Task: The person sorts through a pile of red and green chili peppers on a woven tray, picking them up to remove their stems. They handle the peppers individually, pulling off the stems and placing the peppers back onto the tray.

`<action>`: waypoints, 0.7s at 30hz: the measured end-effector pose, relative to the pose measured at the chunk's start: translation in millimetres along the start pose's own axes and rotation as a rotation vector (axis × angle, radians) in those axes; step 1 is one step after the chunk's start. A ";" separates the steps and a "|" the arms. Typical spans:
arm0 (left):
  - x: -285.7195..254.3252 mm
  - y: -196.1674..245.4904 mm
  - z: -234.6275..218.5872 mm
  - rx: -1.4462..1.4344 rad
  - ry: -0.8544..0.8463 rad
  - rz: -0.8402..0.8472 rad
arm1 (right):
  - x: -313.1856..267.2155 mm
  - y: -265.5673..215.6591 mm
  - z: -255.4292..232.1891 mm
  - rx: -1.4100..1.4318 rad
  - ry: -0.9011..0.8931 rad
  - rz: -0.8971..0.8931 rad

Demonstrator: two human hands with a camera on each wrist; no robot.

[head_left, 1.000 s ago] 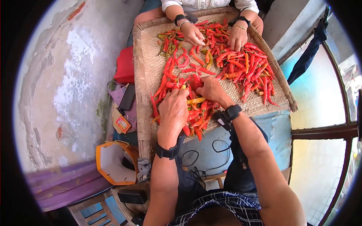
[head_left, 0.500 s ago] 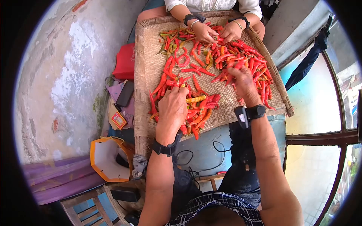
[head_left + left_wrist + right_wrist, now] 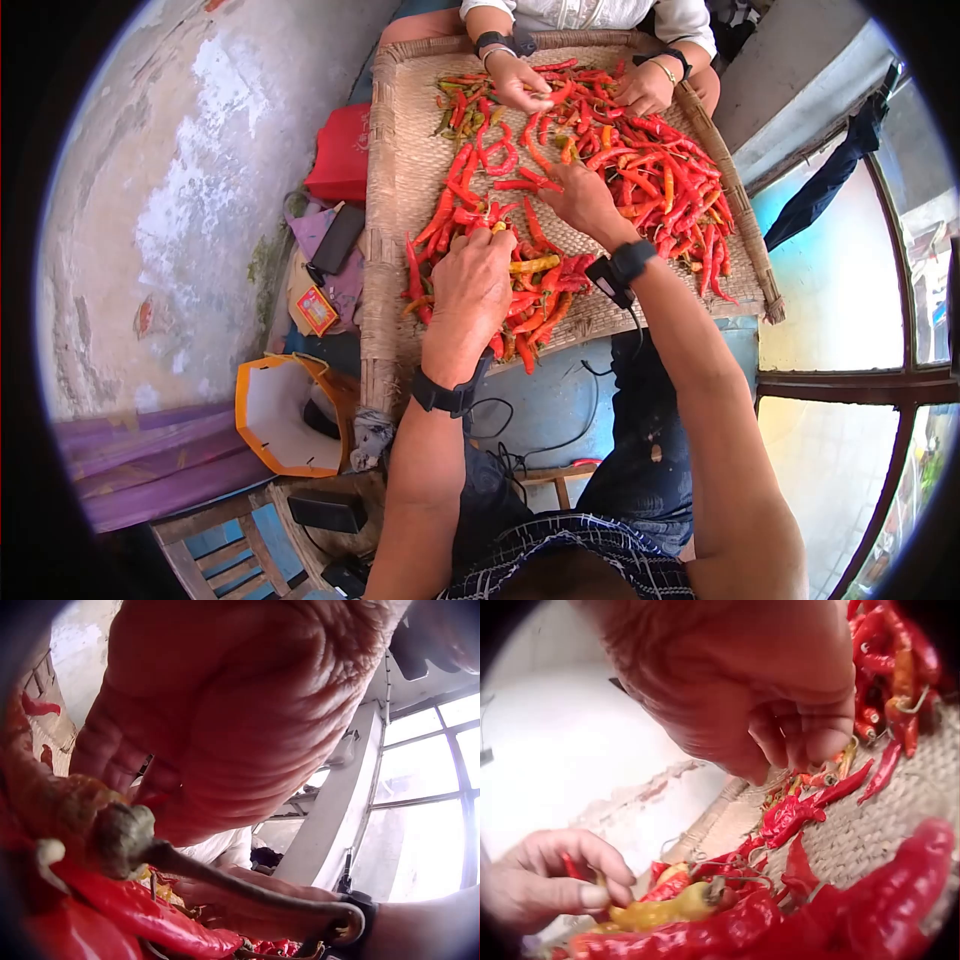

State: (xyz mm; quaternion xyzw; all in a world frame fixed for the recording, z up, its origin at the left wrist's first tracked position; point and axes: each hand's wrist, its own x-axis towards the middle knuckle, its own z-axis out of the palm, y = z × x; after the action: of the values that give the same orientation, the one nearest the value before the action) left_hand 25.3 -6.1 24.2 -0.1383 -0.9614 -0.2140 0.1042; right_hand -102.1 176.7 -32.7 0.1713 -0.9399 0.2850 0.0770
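Red, orange and yellowish chili peppers lie in loose piles on a woven tray point(image 3: 410, 120). My left hand point(image 3: 470, 280) is at the near-left pile; in the right wrist view the thumb and fingers of this left hand point(image 3: 551, 877) pinch a chili pepper, its red tip showing above them. Beside those fingers lies a yellow chili pepper point(image 3: 671, 907). My right hand point(image 3: 588, 203) is over the middle of the tray, fingers bent downward and apart from the thumb, nothing visible between them. Close by its fingertips lies a red chili pepper point(image 3: 844, 786). The right pile point(image 3: 675, 190) is beside this hand.
Across the tray, another person's hands point(image 3: 520, 85) handle chili peppers. To the left are a red bag point(image 3: 342, 150), a dark phone-like object point(image 3: 338, 238) and an orange-rimmed container point(image 3: 290, 415). A wall stands left, windows point(image 3: 830, 260) right. Black cable hangs below the tray.
My right hand has gone from the near pile to the right pile, then leftward to the tray's middle. My left hand has stayed at its pile. The other person's hands came together, then parted.
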 end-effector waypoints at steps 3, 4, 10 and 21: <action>-0.4 -1.4 0.6 -0.024 0.028 0.020 | 12.6 -13.2 10.7 -0.237 -0.153 0.133; -0.5 -1.0 0.8 -0.028 0.036 0.020 | 15.7 -13.3 15.6 -0.299 -0.165 0.145; -0.3 -1.2 1.3 -0.045 0.055 0.018 | 20.4 -17.1 10.9 -0.342 -0.246 0.193; -1.3 -0.3 2.5 0.003 0.046 0.019 | -61.5 4.3 -46.6 0.298 -0.076 0.270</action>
State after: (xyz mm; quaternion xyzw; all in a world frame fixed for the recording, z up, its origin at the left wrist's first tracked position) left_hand 26.1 -5.5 21.5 -0.1424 -0.9576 -0.2146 0.1288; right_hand -44.4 223.3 -11.3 0.0636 -0.9041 0.4218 -0.0238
